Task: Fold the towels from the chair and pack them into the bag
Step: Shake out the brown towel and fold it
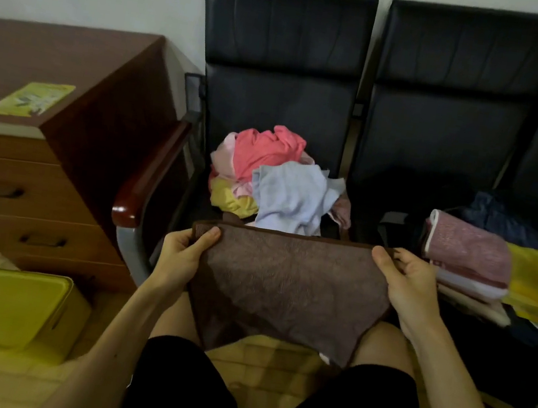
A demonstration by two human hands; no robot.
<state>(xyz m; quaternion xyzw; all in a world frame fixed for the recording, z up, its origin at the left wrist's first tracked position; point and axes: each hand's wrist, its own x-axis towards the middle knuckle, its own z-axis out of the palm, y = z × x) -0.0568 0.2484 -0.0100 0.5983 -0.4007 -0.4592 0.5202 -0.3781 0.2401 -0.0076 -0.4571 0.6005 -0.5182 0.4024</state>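
Left thumb (208, 235): pressed onto the front of a brown towel (287, 286) at its upper left corner; the other fingers are curled behind the cloth, so the corner is pinched.
Right thumb (382, 259): pressed onto the upper right corner of the same cloth, with the remaining fingers curled round the edge.
Left hand (184, 254): held at the left end of the towel's top edge, closed on the cloth.
Right hand (404, 285): held at the right end of the top edge, level with the other hand, also gripping.
Brown towel: stretched flat between both hands above the person's knees; its lower part hangs to a point between the legs, which are clad in black shorts (186, 386).
Pile of loose towels (274, 180): heaped unfolded on the seat of the chair (282, 50) just behind the held towel; pink, pale blue and yellow pieces are seen.
Stack of folded towels (467, 259): laid on the second chair (463, 92) to the right, with pink on top and yellow beside it; what the dark shape beneath it is cannot be told.
Armrest (151, 170): wooden, on the left side of the chair.
Drawer cabinet (40, 171): placed left of the chair, with a yellow leaflet (30, 99) on top.
Yellow box (4, 308): set on the floor at lower left.
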